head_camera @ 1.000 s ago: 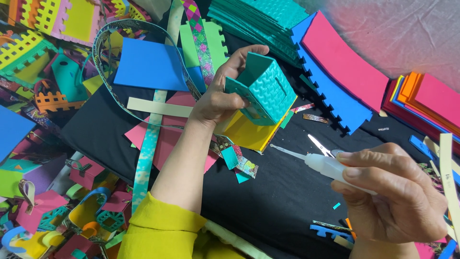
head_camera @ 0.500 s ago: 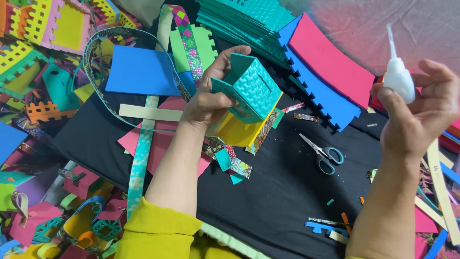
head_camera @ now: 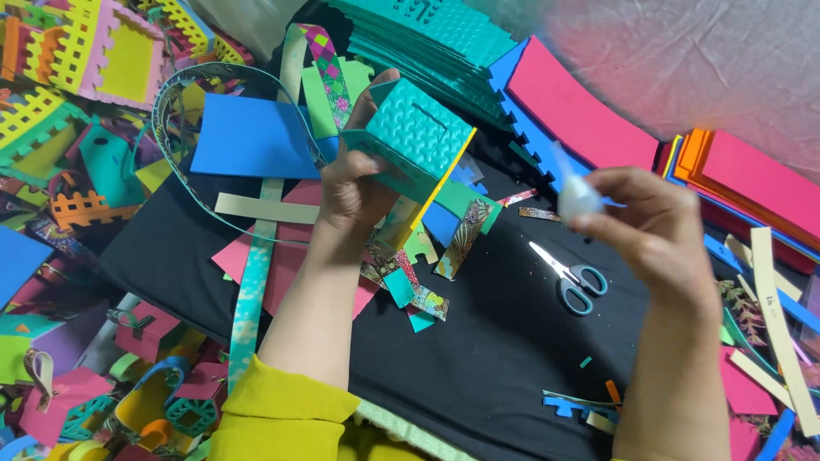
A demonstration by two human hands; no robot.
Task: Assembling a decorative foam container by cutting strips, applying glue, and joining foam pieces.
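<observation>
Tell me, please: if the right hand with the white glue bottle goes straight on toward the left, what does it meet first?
Probably the teal foam box in the left hand; the right hand holds the glue bottle, blurred, so depth is uncertain.

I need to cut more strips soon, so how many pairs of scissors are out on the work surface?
1. The scissors, with blue handles, lie on the black cloth, just below the right hand. Others may be buried under the foam pieces.

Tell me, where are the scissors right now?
In the head view, the scissors lie on the black cloth, right of centre, just below the right hand and right of the teal foam box that the left hand holds.
</observation>
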